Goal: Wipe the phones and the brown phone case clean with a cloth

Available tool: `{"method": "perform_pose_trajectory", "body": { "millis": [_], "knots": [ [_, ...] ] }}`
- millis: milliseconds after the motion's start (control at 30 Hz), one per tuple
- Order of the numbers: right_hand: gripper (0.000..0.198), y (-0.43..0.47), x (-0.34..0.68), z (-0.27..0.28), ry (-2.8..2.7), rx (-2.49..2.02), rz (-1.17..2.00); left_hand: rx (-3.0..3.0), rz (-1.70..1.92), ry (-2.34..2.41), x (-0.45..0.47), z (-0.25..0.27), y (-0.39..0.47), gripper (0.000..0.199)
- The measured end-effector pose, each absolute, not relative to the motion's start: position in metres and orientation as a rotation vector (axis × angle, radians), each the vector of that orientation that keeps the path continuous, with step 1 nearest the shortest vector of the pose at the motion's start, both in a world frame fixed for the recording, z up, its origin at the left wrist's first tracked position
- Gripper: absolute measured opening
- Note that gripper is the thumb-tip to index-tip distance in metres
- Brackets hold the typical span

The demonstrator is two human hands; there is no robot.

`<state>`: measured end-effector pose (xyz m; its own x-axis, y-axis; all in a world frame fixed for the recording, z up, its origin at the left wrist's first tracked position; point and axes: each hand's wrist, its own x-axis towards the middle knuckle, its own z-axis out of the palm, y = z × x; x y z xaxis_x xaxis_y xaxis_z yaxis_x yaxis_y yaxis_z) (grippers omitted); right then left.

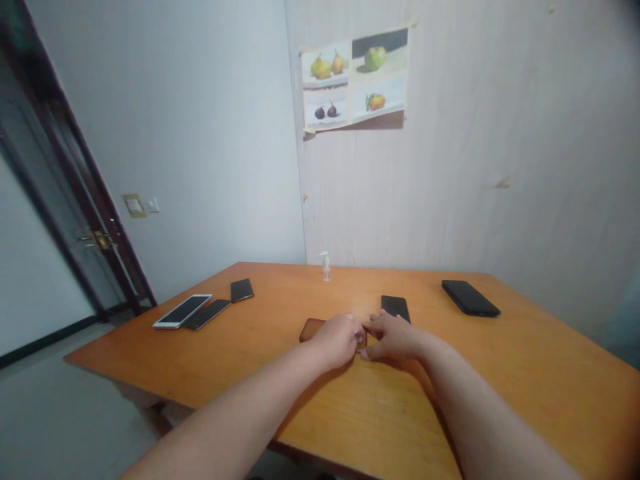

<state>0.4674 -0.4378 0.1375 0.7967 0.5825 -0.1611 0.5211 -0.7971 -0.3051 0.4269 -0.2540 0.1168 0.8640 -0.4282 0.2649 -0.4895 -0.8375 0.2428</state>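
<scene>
A flat brown phone case (311,329) with rounded corners lies on the table in front of me. My left hand (340,339) rests over its middle, fingers curled and closed; a small pale spot shows at the fingertips, too small to name. What that hand pinches is hidden. At the case's right end is my right hand (394,337), its thumb and forefinger on either side of that end, steadying it. Just behind my right hand lies a black phone (395,305), partly covered by the fingers.
The orange-brown wooden table (240,373) bears a white tablet (185,311), a dark phone (207,314) and a smaller dark one (242,290) at left. A clear pump bottle (327,269) stands at the back. A black folded case (470,298) lies at right.
</scene>
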Motion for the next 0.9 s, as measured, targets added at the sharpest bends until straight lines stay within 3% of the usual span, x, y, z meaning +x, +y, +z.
{"method": "perform_pose_trajectory", "body": {
  "millis": [100,367,900],
  "knots": [
    [0.078,-0.438,0.469,0.136,-0.853,-2.724,0.394,2.787,0.309,-0.577,0.425,0.116,-0.222,0.024],
    [0.076,-0.438,0.469,0.138,-0.837,-2.72,0.398,2.858,0.371,-0.292,0.424,0.117,-0.151,0.019],
    [0.078,-0.437,0.468,0.137,-0.876,-2.732,0.369,2.74,0.241,-0.439,0.463,0.113,-0.265,0.026]
  ]
}}
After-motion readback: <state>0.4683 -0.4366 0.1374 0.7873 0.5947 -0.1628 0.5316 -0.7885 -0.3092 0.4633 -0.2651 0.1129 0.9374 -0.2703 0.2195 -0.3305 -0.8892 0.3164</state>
